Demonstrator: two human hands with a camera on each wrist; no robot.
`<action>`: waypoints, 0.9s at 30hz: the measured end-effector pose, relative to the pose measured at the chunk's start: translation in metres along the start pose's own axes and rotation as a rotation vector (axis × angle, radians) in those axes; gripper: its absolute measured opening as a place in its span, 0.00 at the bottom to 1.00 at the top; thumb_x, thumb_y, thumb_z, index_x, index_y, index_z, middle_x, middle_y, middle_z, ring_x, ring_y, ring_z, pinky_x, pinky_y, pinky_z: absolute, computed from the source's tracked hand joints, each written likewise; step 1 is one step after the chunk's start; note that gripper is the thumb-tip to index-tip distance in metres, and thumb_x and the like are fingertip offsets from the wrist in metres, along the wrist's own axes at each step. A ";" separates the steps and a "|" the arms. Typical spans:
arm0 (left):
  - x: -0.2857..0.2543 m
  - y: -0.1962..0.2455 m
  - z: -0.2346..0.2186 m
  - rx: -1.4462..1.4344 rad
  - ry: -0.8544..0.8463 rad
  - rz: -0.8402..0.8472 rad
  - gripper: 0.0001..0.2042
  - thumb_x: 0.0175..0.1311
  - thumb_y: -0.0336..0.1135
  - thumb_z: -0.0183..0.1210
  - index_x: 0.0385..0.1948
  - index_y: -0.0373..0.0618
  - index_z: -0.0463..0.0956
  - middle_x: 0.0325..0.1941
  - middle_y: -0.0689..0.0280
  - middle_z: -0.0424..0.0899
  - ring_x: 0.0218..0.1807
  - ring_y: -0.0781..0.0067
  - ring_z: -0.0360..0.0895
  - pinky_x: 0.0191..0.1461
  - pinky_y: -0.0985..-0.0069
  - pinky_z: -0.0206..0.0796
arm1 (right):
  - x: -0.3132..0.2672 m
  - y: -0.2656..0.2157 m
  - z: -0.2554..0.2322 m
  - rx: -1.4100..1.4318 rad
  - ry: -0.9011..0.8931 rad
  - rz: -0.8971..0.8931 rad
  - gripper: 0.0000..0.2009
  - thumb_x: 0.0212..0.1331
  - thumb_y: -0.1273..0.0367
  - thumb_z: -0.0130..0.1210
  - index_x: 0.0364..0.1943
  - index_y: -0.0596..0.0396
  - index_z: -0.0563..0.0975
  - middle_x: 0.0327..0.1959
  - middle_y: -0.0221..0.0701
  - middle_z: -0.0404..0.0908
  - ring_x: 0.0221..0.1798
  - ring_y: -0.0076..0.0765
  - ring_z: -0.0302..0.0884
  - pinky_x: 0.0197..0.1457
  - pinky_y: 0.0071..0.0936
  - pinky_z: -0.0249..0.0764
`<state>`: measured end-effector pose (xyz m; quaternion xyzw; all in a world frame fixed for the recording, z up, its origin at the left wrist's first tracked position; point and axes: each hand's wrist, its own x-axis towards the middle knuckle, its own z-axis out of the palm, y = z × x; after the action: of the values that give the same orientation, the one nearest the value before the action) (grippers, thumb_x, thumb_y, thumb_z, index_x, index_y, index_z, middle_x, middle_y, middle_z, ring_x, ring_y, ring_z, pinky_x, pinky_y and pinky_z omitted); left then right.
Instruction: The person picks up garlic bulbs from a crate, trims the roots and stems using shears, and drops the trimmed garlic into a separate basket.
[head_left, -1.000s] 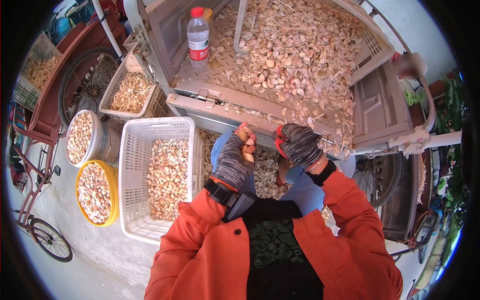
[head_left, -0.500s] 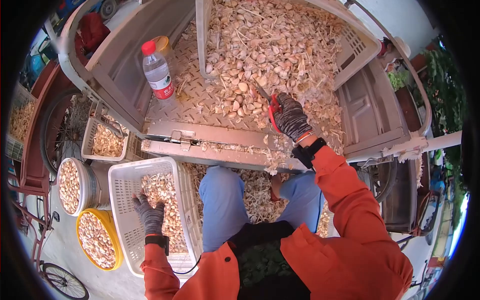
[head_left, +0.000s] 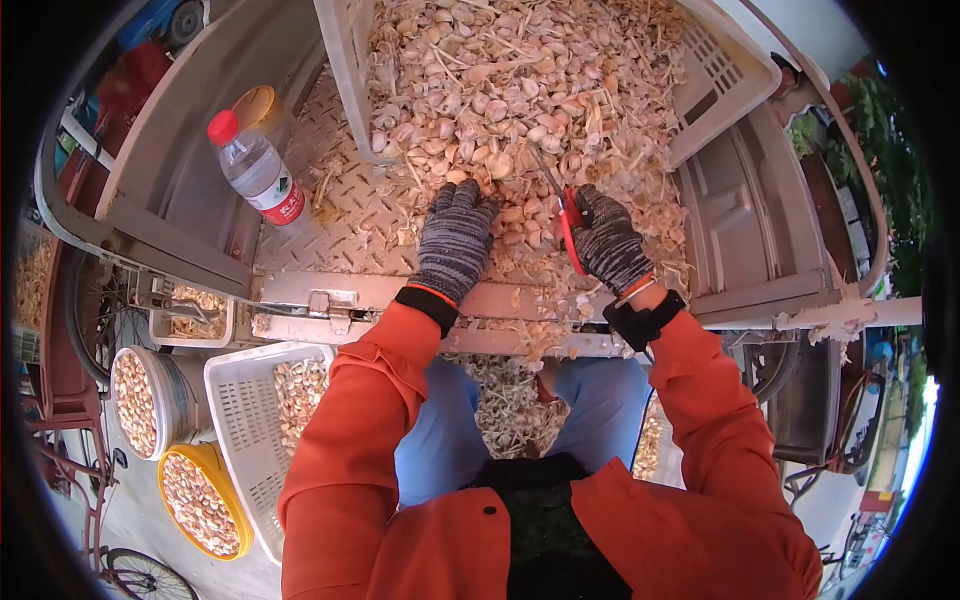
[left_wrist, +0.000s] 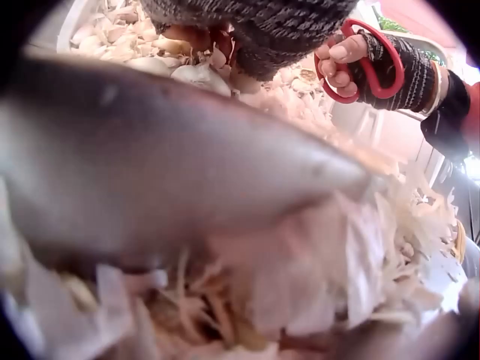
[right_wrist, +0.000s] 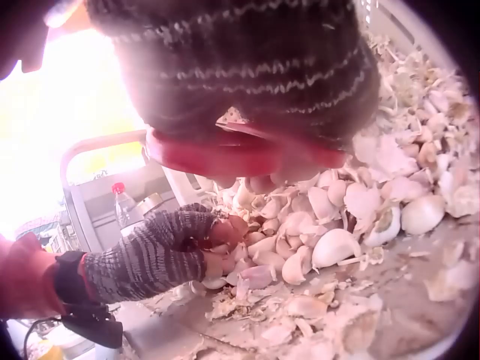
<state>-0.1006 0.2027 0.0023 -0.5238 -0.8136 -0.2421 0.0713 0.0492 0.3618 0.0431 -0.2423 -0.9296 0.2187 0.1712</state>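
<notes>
Garlic cloves and loose skins form a pile (head_left: pixel 530 90) on the cart bed. My gloved left hand (head_left: pixel 455 245) reaches to its near edge, bare fingertips among the cloves (right_wrist: pixel 335 249); the right wrist view shows this hand (right_wrist: pixel 154 255) with bent, parted fingers touching cloves. Whether one is held is unclear. My gloved right hand (head_left: pixel 610 240) grips red-handled scissors (head_left: pixel 571 228) just to the right, the blades pointing up-left over the pile. In the left wrist view the fingers of this hand (left_wrist: pixel 382 71) are around the red handles.
A red-capped bottle (head_left: pixel 255 170) and a yellow-lidded jar (head_left: pixel 258 106) stand at the bed's left. A grey crate (head_left: pixel 725 90) surrounds part of the pile. Lower left are a white basket (head_left: pixel 245 400), a white bucket (head_left: pixel 172 385) and a yellow bucket (head_left: pixel 238 500), all holding cloves.
My left hand has moved from above my lap, over the white basket, up to the pile; the cloves it held are gone from it. My right hand has moved forward with the scissors.
</notes>
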 end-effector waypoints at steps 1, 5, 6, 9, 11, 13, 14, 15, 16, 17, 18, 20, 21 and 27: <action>0.000 -0.001 0.001 0.006 -0.006 0.007 0.24 0.43 0.32 0.62 0.48 0.46 0.75 0.57 0.51 0.69 0.59 0.46 0.65 0.64 0.61 0.58 | -0.001 0.002 0.002 0.008 0.005 0.006 0.16 0.51 0.67 0.57 0.43 0.62 0.74 0.36 0.46 0.80 0.40 0.48 0.79 0.45 0.38 0.74; -0.002 -0.007 -0.007 -0.056 -0.025 -0.086 0.25 0.40 0.33 0.63 0.47 0.42 0.74 0.54 0.50 0.72 0.57 0.47 0.67 0.62 0.63 0.60 | 0.012 -0.016 0.020 0.240 0.061 -0.082 0.14 0.50 0.68 0.59 0.39 0.61 0.76 0.38 0.44 0.80 0.41 0.44 0.79 0.43 0.35 0.75; -0.007 -0.010 -0.008 -0.112 0.025 -0.124 0.25 0.41 0.34 0.64 0.47 0.40 0.74 0.52 0.49 0.72 0.56 0.47 0.67 0.62 0.63 0.60 | 0.017 -0.015 0.027 0.153 0.005 -0.195 0.14 0.50 0.68 0.59 0.39 0.61 0.76 0.38 0.43 0.80 0.42 0.44 0.79 0.44 0.35 0.75; -0.028 -0.011 -0.025 -0.157 0.244 -0.062 0.20 0.45 0.36 0.65 0.41 0.39 0.74 0.47 0.48 0.75 0.49 0.52 0.73 0.54 0.64 0.67 | 0.027 -0.010 0.051 0.078 -0.101 -0.312 0.14 0.49 0.67 0.60 0.39 0.60 0.76 0.39 0.42 0.79 0.42 0.45 0.78 0.46 0.36 0.74; -0.042 -0.017 -0.027 -1.027 0.053 -0.660 0.15 0.49 0.36 0.62 0.37 0.41 0.73 0.42 0.52 0.76 0.40 0.60 0.75 0.44 0.68 0.70 | 0.031 -0.015 0.057 0.174 -0.120 -0.183 0.16 0.49 0.64 0.61 0.40 0.59 0.76 0.39 0.43 0.79 0.42 0.48 0.77 0.48 0.38 0.73; -0.050 -0.014 -0.022 -1.416 0.166 -0.822 0.11 0.50 0.32 0.59 0.34 0.42 0.70 0.35 0.60 0.76 0.35 0.71 0.73 0.36 0.73 0.68 | 0.034 -0.020 0.049 0.064 -0.115 -0.193 0.17 0.49 0.64 0.61 0.41 0.59 0.75 0.39 0.43 0.79 0.42 0.46 0.78 0.46 0.36 0.74; -0.048 -0.013 -0.020 -1.725 0.113 -0.884 0.11 0.50 0.31 0.59 0.35 0.41 0.69 0.34 0.61 0.75 0.35 0.71 0.73 0.36 0.73 0.68 | 0.033 -0.021 0.044 0.065 -0.091 -0.166 0.16 0.49 0.65 0.61 0.41 0.59 0.75 0.38 0.43 0.80 0.41 0.46 0.78 0.45 0.37 0.74; -0.044 -0.012 -0.018 -2.038 0.051 -0.932 0.12 0.51 0.29 0.58 0.36 0.40 0.69 0.33 0.63 0.75 0.35 0.71 0.73 0.35 0.73 0.68 | 0.034 -0.020 0.040 0.064 -0.066 -0.138 0.16 0.49 0.65 0.60 0.41 0.59 0.75 0.37 0.43 0.80 0.40 0.47 0.78 0.44 0.37 0.75; -0.039 -0.011 -0.016 -2.043 0.049 -0.931 0.12 0.51 0.29 0.58 0.36 0.40 0.69 0.33 0.63 0.75 0.35 0.71 0.73 0.35 0.73 0.68 | 0.038 0.002 0.052 0.281 0.020 -0.158 0.17 0.49 0.65 0.60 0.41 0.60 0.75 0.36 0.45 0.80 0.41 0.48 0.78 0.43 0.38 0.75; -0.032 -0.008 -0.012 -1.628 -0.006 -0.754 0.13 0.50 0.28 0.57 0.38 0.39 0.70 0.35 0.62 0.76 0.36 0.69 0.73 0.38 0.73 0.68 | 0.034 -0.003 0.037 0.273 0.019 -0.155 0.17 0.49 0.65 0.60 0.41 0.60 0.75 0.36 0.45 0.80 0.41 0.48 0.78 0.43 0.38 0.75; -0.025 -0.004 -0.008 -1.213 -0.056 -0.574 0.14 0.49 0.27 0.57 0.40 0.38 0.72 0.37 0.61 0.76 0.38 0.68 0.74 0.40 0.74 0.68 | 0.028 -0.016 0.013 0.159 0.028 -0.078 0.17 0.50 0.65 0.59 0.42 0.61 0.75 0.37 0.45 0.80 0.40 0.48 0.78 0.43 0.37 0.75; -0.008 0.012 -0.012 -0.395 -0.156 -0.302 0.18 0.48 0.26 0.58 0.45 0.39 0.75 0.43 0.57 0.77 0.43 0.61 0.75 0.49 0.72 0.68 | 0.022 -0.007 -0.002 -0.076 0.044 -0.010 0.17 0.51 0.67 0.58 0.43 0.61 0.75 0.37 0.44 0.80 0.38 0.46 0.79 0.44 0.33 0.75; -0.006 0.013 -0.008 -0.403 -0.161 -0.295 0.18 0.48 0.26 0.58 0.45 0.39 0.75 0.43 0.57 0.77 0.43 0.61 0.75 0.49 0.72 0.68 | 0.017 0.005 0.001 -0.084 0.046 -0.001 0.17 0.51 0.67 0.58 0.43 0.61 0.75 0.37 0.44 0.80 0.38 0.46 0.79 0.44 0.33 0.75; 0.005 0.010 0.001 -0.063 -0.214 -0.073 0.17 0.49 0.31 0.61 0.44 0.42 0.78 0.47 0.51 0.75 0.48 0.52 0.74 0.54 0.64 0.66 | -0.011 0.009 0.007 0.111 0.010 0.021 0.16 0.51 0.69 0.58 0.44 0.62 0.75 0.36 0.39 0.81 0.33 0.30 0.78 0.40 0.28 0.76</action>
<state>-0.0934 0.2109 0.0066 -0.5187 -0.8271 -0.2125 -0.0413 0.0585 0.3607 0.0308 -0.2432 -0.9126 0.2704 0.1868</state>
